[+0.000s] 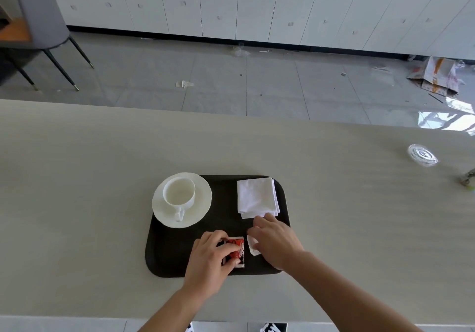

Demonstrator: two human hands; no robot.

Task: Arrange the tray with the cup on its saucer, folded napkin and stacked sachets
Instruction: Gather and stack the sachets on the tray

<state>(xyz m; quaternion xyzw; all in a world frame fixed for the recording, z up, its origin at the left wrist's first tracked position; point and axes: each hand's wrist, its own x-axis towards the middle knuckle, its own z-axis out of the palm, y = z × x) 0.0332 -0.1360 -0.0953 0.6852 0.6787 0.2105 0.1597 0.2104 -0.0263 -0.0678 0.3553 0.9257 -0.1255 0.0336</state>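
I'm stacking sachets at the tray's (167, 254) near edge: my left hand (209, 259) pinches the red sachets (236, 250), my right hand (276, 240) covers a white sachet (253, 247) to lift across next.

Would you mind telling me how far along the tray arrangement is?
Done: cup sits on its saucer, folded napkin lies on the tray. In hand: left hand grips the red sachets; right hand covers a white sachet. Left: stacking them.
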